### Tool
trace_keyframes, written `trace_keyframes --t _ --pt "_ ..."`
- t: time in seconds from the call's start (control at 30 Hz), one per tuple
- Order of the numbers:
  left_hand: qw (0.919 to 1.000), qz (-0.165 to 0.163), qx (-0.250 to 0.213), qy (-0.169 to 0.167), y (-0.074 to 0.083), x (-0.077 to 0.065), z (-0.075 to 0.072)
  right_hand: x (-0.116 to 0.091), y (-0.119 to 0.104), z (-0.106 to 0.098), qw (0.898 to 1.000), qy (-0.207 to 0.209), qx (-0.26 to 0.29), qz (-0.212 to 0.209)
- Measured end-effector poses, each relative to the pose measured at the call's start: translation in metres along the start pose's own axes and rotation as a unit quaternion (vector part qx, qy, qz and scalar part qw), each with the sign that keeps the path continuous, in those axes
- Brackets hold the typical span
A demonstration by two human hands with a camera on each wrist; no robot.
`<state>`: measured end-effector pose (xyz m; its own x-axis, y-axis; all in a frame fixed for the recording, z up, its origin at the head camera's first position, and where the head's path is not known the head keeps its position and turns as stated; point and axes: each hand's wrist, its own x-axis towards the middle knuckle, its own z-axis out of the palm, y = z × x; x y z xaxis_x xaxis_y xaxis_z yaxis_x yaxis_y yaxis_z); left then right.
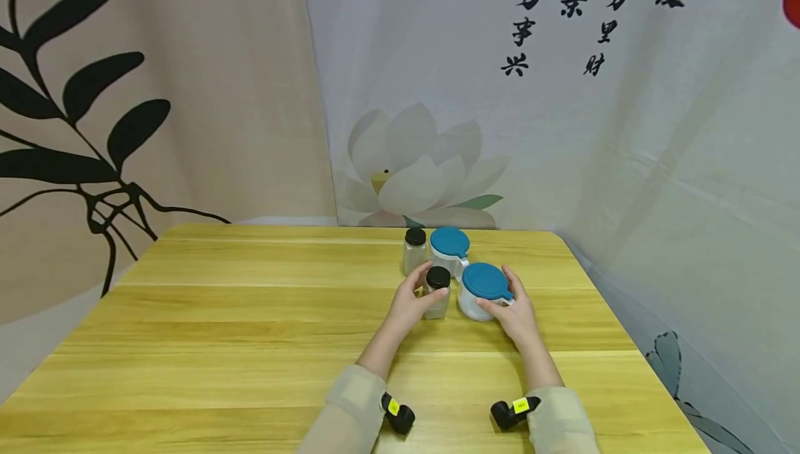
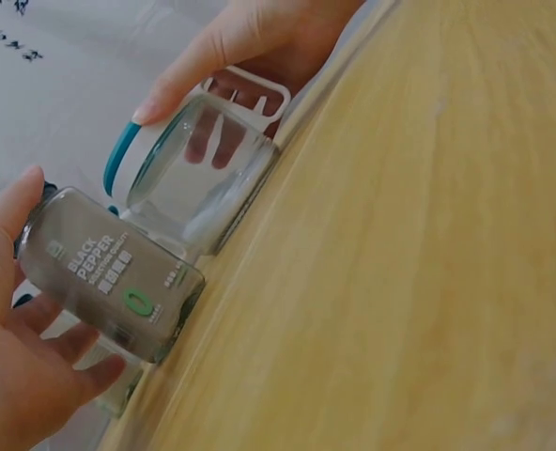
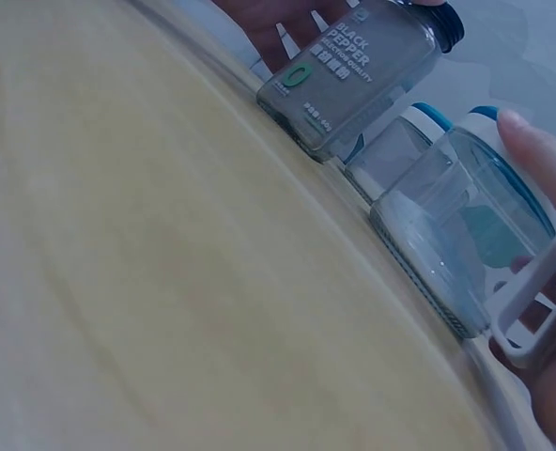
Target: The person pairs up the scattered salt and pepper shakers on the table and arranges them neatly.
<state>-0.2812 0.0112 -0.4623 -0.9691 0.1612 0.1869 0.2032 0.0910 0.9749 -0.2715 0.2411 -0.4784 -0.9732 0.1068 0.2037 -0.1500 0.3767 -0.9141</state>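
Observation:
My left hand [image 1: 407, 307] holds a black pepper bottle [image 2: 109, 268] with a black cap, its thumb and fingers around the upper part. In the left wrist view, its label faces the camera. My right hand [image 1: 520, 315] grips a clear seasoning jar [image 3: 447, 230] with a blue lid and white handle; the thumb lies at the lid's rim and the fingers reach behind by the handle. White grains cover the bottom of this jar. The bottle and jar stand upright side by side, a narrow gap between them in the head view.
Behind these stand a second black-capped bottle [image 1: 414, 258] and another blue-lidded jar [image 1: 446, 262], near the back edge of the wooden table [image 1: 250, 329]. A printed curtain [image 1: 425, 37] hangs behind the table. Each sleeve cuff carries a small black camera.

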Motion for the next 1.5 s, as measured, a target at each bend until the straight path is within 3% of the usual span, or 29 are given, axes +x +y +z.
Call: trace_keyframes --t 0.63,0.97,1.33,1.5 --pt "0.9996 0.028 -0.006 0.001 -0.001 0.006 0.001 0.002 -0.004 0.002 1.000 0.013 0.016 0.022" --pt "0.9994 0.030 -0.006 -0.018 0.035 -0.012 -0.006 -0.001 -0.006 0.004 0.999 0.026 0.029 0.023" --pt "0.9993 0.023 -0.019 -0.020 0.034 -0.014 -0.008 -0.003 -0.004 0.005 0.999 0.034 0.028 0.024" --pt "0.9991 0.027 -0.027 -0.017 0.024 -0.010 -0.006 -0.003 -0.003 0.006 0.999 0.036 0.026 0.019"
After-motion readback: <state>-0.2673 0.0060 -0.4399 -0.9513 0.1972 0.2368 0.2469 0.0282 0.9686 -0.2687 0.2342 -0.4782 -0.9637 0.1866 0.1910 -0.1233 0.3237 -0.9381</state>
